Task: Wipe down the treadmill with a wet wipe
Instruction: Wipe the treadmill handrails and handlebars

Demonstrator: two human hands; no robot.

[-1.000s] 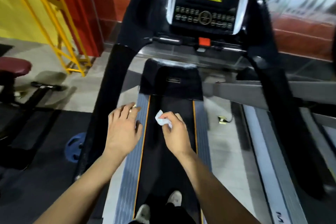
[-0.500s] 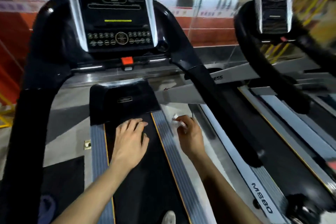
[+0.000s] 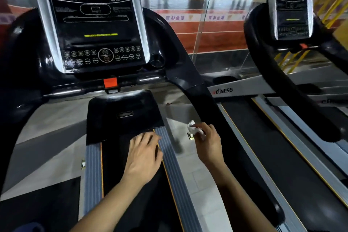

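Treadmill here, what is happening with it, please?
A person stands on the treadmill to clean it. The right hand pinches a crumpled white wipe close to the black right handrail, though contact cannot be confirmed. The left hand is open, fingers spread above the belt. The console is in front, and a second treadmill stands to the right.
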